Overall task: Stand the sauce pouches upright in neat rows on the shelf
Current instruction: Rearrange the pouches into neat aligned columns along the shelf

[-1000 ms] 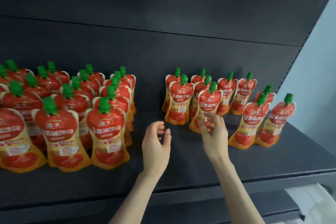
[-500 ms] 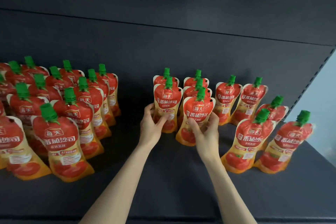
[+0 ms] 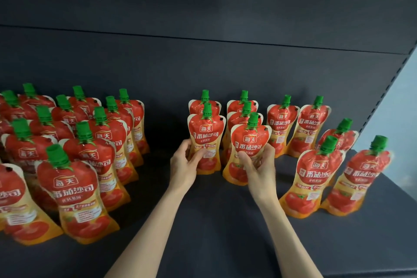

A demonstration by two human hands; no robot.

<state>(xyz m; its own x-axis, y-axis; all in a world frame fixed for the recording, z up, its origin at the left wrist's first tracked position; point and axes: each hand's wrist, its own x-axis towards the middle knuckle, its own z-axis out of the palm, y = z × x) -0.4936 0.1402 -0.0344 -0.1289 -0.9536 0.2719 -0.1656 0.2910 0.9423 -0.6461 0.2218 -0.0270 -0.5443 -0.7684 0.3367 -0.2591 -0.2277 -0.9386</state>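
Red and orange sauce pouches with green caps stand on a dark shelf [image 3: 216, 221]. My left hand [image 3: 184, 166] grips the lower part of an upright pouch [image 3: 206, 135] at the front of a middle row. My right hand [image 3: 259, 167] grips the front pouch [image 3: 249, 142] of the neighbouring row, which leans slightly left. More pouches stand behind both. A large block of pouches [image 3: 79, 176] fills the left side in rows. Further right stand two upright pouches [image 3: 283, 124] at the back and a looser group [image 3: 316, 174] toward the front.
The dark back panel [image 3: 203, 63] rises behind the rows. The shelf's right end meets a perforated upright [image 3: 388, 83] with a pale wall [image 3: 401, 106] beyond. Bare shelf surface lies between the left block and the middle rows and along the front edge.
Both hands came forward from open air to take hold of the two front middle pouches. The view moved closer and a little left; the grips look the same as half a second ago.
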